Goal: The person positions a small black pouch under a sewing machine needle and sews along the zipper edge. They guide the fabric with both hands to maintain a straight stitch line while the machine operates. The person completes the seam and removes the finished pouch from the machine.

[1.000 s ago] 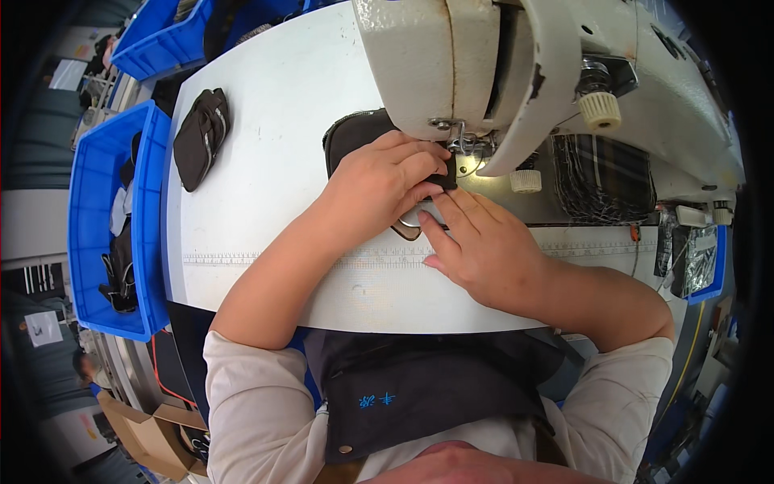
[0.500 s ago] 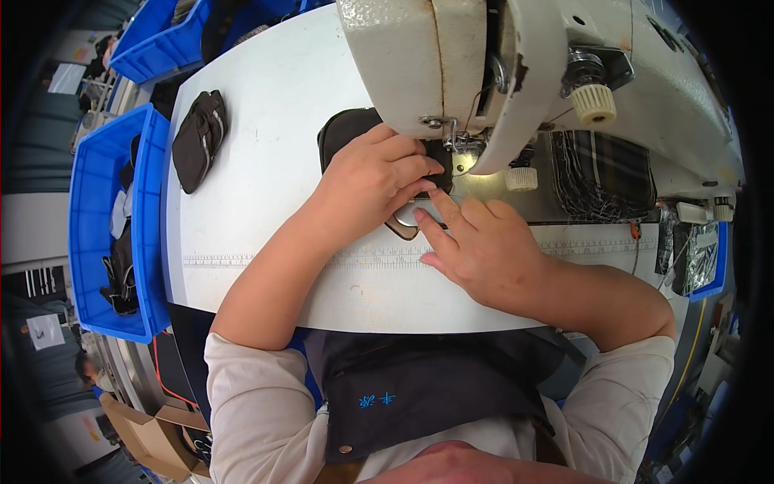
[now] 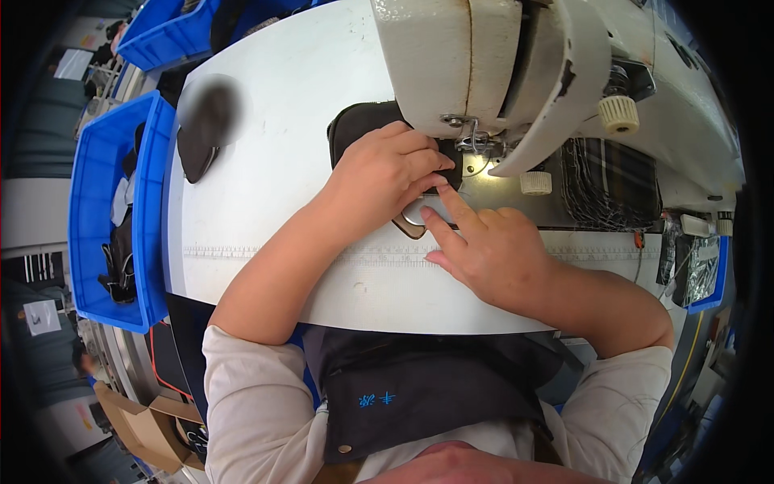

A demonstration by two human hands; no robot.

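Note:
Below the needle area of the white sewing machine (image 3: pixel 439 56), a dark fabric piece (image 3: pixel 355 125) lies on the bed, with a light metallic curved part at its near edge. My left hand (image 3: pixel 387 177) rests on the piece just left of the presser foot (image 3: pixel 480 145), fingers bent and pinched on its edge. My right hand (image 3: pixel 492 250) sits lower right, index stretched to the left fingertips, thumb apart and the other fingers curled. Part of the piece is hidden under my hands.
A dark pouch (image 3: pixel 197 153) lies at the left of the white table (image 3: pixel 266 202). Blue bins (image 3: pixel 153 218) with dark items stand along the left. A stack of dark panels (image 3: pixel 609 181) lies right of the needle, with another blue bin (image 3: pixel 709 294) at the far right.
My right hand's middle and ring fingers have bent inward, leaving the index stretched out. My left hand stays on the piece. The whole view has shifted slightly.

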